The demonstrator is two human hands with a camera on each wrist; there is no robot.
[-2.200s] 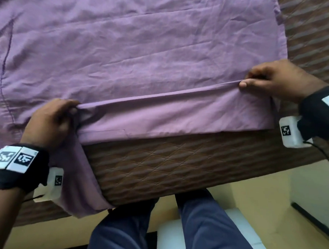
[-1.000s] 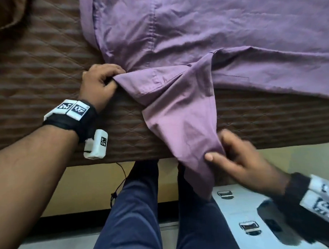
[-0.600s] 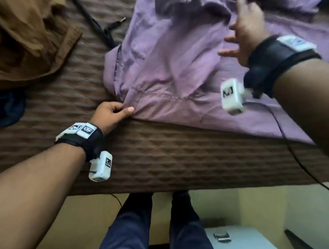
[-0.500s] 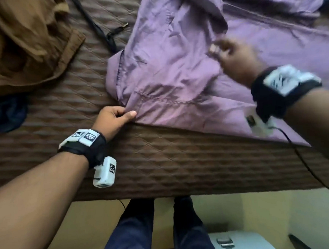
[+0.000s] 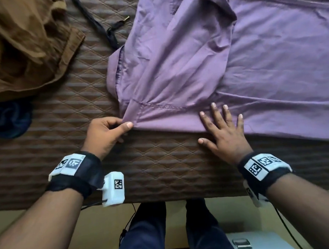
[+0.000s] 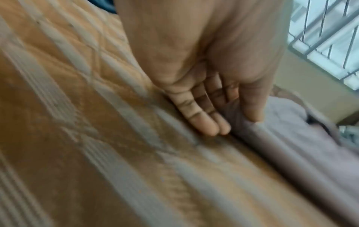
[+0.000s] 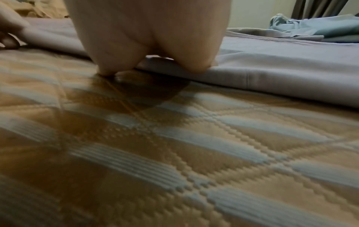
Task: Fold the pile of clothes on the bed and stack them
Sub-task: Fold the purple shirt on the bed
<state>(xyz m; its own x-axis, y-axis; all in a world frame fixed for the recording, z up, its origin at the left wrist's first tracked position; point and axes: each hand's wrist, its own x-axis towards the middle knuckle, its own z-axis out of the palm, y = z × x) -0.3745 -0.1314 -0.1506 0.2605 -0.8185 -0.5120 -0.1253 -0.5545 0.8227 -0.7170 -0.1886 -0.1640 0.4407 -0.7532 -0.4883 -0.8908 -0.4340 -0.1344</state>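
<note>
Purple shirt lies on the bed in the head view, its sleeve now folded over the body, left hand pinching the corner, while the right hand, no longer carrying the sleeve, presses flat with straight fingers; the left wrist view shows fingers curled under cloth, and the right wrist view the palm on its edge, so smoothing comes next.

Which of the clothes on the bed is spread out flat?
The purple shirt, under both hands; the brown garment and dark blue one lie crumpled.

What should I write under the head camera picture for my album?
Left hand pinches the purple shirt corner; right hand presses its edge flat.
</note>
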